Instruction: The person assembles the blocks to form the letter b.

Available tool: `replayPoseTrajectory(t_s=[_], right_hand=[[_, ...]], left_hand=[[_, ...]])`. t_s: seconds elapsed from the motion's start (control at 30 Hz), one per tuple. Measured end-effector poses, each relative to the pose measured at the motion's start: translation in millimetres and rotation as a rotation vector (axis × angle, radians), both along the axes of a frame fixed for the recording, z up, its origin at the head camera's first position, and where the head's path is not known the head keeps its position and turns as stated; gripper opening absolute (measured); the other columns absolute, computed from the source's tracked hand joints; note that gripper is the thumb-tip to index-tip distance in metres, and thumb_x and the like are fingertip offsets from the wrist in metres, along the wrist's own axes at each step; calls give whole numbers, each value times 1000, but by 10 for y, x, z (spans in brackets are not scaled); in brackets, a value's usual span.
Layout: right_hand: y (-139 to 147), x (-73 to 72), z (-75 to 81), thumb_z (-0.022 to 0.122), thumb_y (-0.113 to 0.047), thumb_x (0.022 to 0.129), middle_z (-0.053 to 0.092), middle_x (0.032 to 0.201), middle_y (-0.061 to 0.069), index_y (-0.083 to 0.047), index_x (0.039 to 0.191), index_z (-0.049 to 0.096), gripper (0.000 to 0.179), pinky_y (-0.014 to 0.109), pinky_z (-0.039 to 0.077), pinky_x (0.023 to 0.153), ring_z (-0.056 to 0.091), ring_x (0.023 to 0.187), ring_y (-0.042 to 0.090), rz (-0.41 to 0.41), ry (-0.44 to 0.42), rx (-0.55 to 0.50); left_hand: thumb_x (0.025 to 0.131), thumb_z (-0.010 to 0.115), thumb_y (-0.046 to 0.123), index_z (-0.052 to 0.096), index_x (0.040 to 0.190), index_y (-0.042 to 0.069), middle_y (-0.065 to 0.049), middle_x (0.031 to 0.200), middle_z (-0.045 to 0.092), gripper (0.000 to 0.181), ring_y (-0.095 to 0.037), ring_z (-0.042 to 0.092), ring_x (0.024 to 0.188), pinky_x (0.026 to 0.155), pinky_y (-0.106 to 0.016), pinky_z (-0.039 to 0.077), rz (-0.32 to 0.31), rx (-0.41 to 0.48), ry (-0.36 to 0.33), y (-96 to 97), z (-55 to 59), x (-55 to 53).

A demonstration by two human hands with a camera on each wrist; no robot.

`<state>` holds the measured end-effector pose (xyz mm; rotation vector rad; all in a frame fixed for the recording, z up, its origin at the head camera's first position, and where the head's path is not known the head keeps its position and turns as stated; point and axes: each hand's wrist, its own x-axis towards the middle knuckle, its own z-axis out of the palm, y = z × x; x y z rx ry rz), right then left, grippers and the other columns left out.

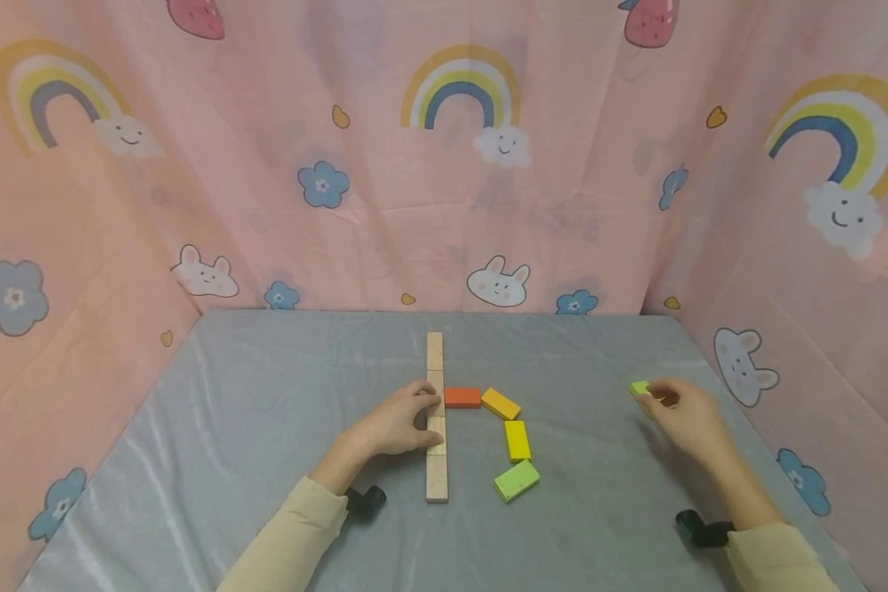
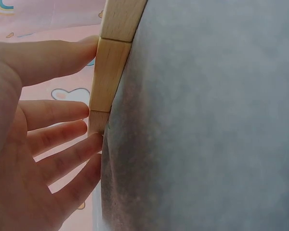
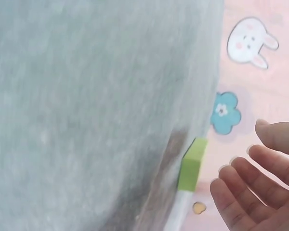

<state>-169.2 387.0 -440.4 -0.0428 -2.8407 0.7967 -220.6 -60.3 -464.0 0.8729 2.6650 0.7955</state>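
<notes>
A straight row of several plain wooden blocks (image 1: 437,478) lies end to end on the grey cloth. My left hand (image 1: 400,421) is at the row's left side, its thumb and fingers touching the wooden blocks (image 2: 111,74) without curling round them. From the row's right side a curve runs through an orange-red block (image 1: 462,398), an amber block (image 1: 501,404), a yellow block (image 1: 518,441) and a light green block (image 1: 517,481). Far to the right, my right hand (image 1: 684,415) is beside another green block (image 1: 639,387). In the right wrist view its fingers stand apart from that green block (image 3: 191,166).
The grey cloth (image 1: 266,411) covers the table. A pink patterned curtain (image 1: 385,247) hangs behind and at both sides, close to the right hand. Black wrist devices (image 1: 366,503) show at both wrists, near the beige sleeves (image 1: 296,526).
</notes>
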Motion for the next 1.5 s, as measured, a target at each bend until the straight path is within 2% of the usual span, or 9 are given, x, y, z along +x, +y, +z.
replayPoseTrajectory(t_s=[0.17, 0.33, 0.67, 0.93, 1.23, 1.5], right_hand=[[99, -59, -49, 60, -31, 103, 63, 113, 32, 12, 123, 59, 47, 54, 51, 76, 61, 98, 44, -66, -77, 11], [171, -95, -111, 62, -30, 101, 63, 112, 34, 14, 123, 58, 49, 53, 51, 75, 61, 97, 45, -74, -96, 19], [264, -121, -169, 69, -29, 97, 62, 114, 38, 19, 123, 57, 56, 56, 50, 78, 60, 100, 48, -42, -134, 10], [274, -129, -170, 71, -27, 95, 63, 109, 37, 20, 121, 58, 55, 52, 50, 74, 61, 95, 46, -31, -155, 34], [164, -120, -157, 72, -21, 93, 63, 112, 36, 18, 122, 60, 49, 46, 52, 74, 62, 97, 44, 8, -154, 1], [-9, -120, -148, 72, -19, 94, 64, 115, 32, 14, 122, 63, 45, 55, 51, 81, 62, 102, 44, 58, -138, -6]], left_hand=[[91, 77, 34, 56, 144, 4, -5, 147, 47, 64, -26, 48, 133, 108, -46, 42, -2, 2, 4, -6, 0, 3], [91, 77, 34, 56, 144, 4, -5, 147, 46, 64, -26, 48, 133, 108, -47, 42, -7, 2, 1, -14, 6, 13], [91, 77, 32, 56, 143, 3, -6, 147, 47, 64, -27, 48, 133, 109, -47, 42, -8, 12, -1, -7, 15, 18], [91, 77, 32, 57, 143, 3, -7, 147, 47, 63, -27, 48, 132, 109, -47, 42, -10, 14, -3, -1, 11, 11], [91, 77, 32, 57, 143, 3, -6, 147, 47, 63, -26, 49, 132, 108, -47, 42, -12, 9, 5, 0, 11, 3], [91, 77, 33, 57, 143, 4, -6, 148, 46, 63, -26, 48, 133, 109, -47, 42, -10, 3, 2, -1, 15, 7]])
